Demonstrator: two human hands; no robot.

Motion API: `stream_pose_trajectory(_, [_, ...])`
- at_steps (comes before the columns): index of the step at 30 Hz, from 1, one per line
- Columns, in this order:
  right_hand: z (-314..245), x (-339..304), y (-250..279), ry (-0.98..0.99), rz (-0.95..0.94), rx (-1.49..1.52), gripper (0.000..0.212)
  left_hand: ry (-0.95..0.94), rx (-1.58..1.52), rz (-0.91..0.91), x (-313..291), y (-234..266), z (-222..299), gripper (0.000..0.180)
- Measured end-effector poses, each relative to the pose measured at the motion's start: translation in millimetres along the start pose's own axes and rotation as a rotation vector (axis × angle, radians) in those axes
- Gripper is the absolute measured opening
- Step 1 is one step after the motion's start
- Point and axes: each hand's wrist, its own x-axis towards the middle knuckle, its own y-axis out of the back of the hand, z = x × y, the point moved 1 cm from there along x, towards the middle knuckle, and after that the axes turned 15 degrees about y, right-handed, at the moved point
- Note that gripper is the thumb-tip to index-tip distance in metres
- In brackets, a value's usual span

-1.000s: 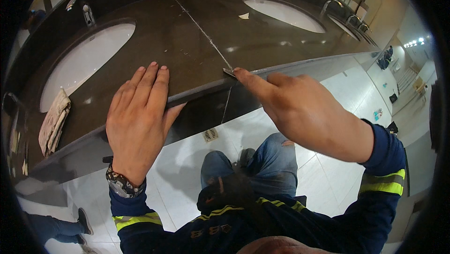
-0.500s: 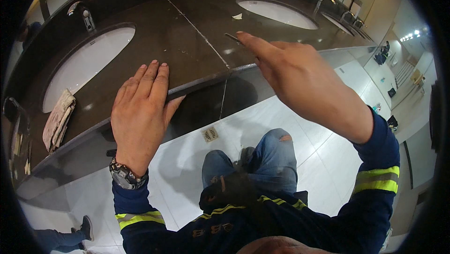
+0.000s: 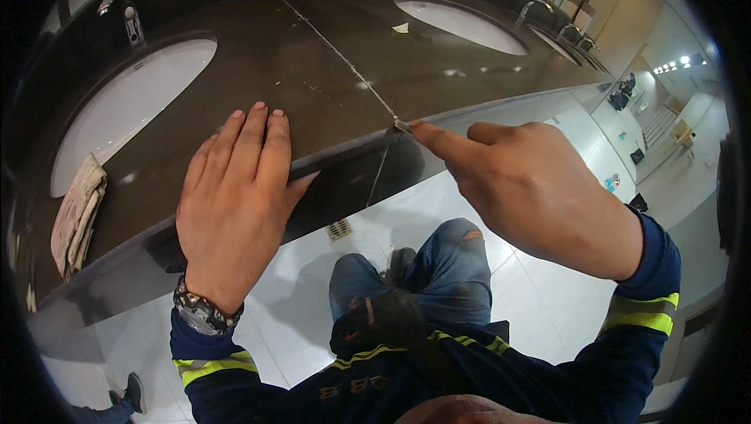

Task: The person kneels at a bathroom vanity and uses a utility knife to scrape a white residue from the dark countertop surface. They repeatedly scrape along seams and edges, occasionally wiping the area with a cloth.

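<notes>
My left hand lies flat on the dark countertop, fingers stretched out and thumb hooked at the front edge. A pale, rough seam runs across the counter from the back to the front edge. My right hand is closed around a thin, flat metal blade, index finger extended along it. The blade's tip touches the seam where it meets the front edge. Most of the tool is hidden behind my fingers, so its full shape does not show.
A white sink with a chrome faucet is at left; another sink lies beyond the seam. A folded, stained cloth rests near the front edge. A small white scrap sits at the back. Another person's shoe shows lower left.
My right hand has come down toward me, bringing the blade from above the counter to the seam's front end. The left hand stays flat on the counter. The view has shifted slightly.
</notes>
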Motion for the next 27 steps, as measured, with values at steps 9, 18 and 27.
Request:
stream_pose_trajectory(9, [1,10,7,0.000,-0.009,0.008,0.045,-0.017,-0.015,-0.024,-2,-2,-4,0.067])
stream_pose_trajectory(18, [-4,19,18,-0.083,-0.164,0.003,0.045,-0.076,0.023,0.008,1,0,-5,0.055])
stream_pose_trajectory(27, [-1,23,21,-0.031,-0.184,-0.034,0.045,-0.009,0.010,-0.045,-3,-2,-2,0.069])
